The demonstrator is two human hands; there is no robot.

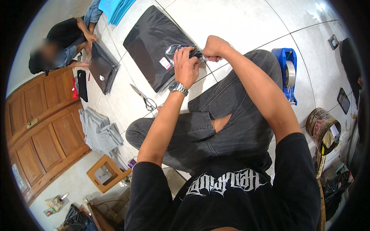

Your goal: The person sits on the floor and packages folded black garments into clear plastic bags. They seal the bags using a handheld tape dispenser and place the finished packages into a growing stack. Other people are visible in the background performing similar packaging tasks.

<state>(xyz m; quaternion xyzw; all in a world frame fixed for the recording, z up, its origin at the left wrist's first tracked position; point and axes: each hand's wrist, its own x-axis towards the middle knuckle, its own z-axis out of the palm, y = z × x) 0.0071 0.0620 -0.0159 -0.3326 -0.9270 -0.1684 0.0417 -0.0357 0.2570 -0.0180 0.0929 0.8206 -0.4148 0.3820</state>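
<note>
A black folded item in a clear plastic bag (148, 42), with a small white label on it, lies on the tiled floor. My left hand (186, 68) rests on its near right part, fingers apart and slightly bent. My right hand (215, 49) is closed on the bag's plastic at the right corner, beside my left fingertips. Open scissors (149, 102) lie left of my left forearm. A blue tape dispenser (277, 54) with a clear roll stands beside my right knee.
A co-worker (65, 36) holds another bagged item (101, 67) at the upper left. Blue folded items (111, 8), grey cloth (100, 131), a wicker-framed object (98, 173), a wooden door (42, 123), two small devices (343, 101) and a tape-covered round container (314, 127) are around me.
</note>
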